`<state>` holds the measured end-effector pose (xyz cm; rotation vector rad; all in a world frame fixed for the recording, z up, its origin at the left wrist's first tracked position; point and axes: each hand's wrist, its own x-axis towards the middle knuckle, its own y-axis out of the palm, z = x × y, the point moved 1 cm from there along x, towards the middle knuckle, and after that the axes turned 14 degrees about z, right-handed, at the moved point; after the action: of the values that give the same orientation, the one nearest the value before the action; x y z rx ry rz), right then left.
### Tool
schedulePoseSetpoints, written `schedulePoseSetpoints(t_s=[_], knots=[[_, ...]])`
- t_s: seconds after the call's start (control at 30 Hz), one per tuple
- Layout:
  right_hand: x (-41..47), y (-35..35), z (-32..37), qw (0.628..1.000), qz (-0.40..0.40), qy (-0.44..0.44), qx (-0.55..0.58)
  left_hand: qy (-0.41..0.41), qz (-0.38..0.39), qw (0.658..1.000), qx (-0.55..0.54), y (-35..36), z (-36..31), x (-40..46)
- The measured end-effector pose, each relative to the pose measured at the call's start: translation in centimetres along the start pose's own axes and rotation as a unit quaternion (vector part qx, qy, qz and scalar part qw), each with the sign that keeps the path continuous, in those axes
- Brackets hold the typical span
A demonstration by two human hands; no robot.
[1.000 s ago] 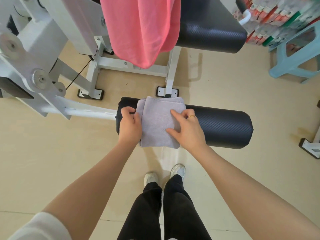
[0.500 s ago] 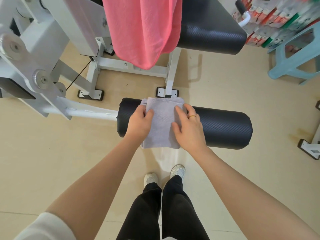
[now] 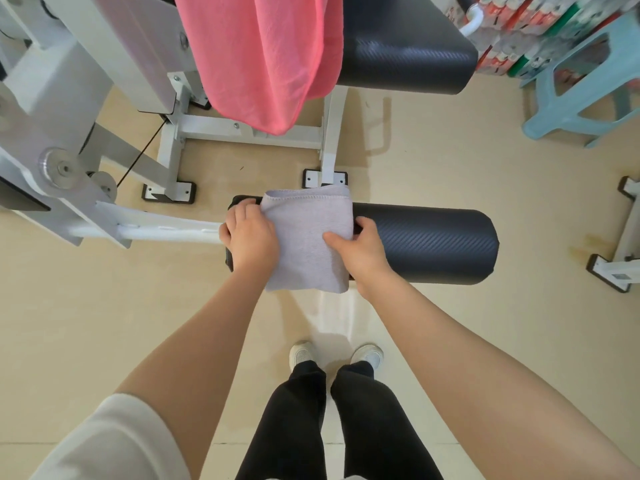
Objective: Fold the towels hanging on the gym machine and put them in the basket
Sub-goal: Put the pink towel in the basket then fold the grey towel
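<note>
A folded grey towel (image 3: 306, 240) lies draped over the black roller pad (image 3: 426, 245) of the gym machine. My left hand (image 3: 251, 237) grips the towel's left edge, fingers curled round it. My right hand (image 3: 358, 251) holds the right edge, thumb on top of the cloth and fingers tucked under the side. A pink towel (image 3: 263, 53) hangs from the machine above, over the black seat pad (image 3: 405, 50). No basket is in view.
The white machine frame (image 3: 86, 109) fills the upper left, with feet on the beige floor. A light blue plastic stool (image 3: 585, 81) stands at the upper right, stacked bottles behind it. Another white frame foot (image 3: 620, 268) sits at the right edge. My feet are below the roller.
Both hands slid outward from the top of the grey towel to its left and right edges and now grip them.
</note>
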<state>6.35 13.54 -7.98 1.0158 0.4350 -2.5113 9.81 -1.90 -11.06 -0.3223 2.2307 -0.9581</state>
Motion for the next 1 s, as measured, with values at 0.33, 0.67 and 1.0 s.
schedulePoseSetpoints(t_s=[0.33,0.67,1.0], knots=[[-4.4,-5.5,2.5,0.950,0.210,-0.041,0.229,-0.011,0.188,0.916,-0.354,-0.8,-7.1,-3.3],[-10.7,-21.4,0.8,0.964,0.036,-0.213,0.158,0.141,0.400,0.851,-0.308,4.7,-20.5,-8.2],[-12.7,-44.6,-1.6,0.960,-0.104,-0.238,-0.105,0.147,0.423,0.832,-0.328,15.9,-38.8,-11.9]])
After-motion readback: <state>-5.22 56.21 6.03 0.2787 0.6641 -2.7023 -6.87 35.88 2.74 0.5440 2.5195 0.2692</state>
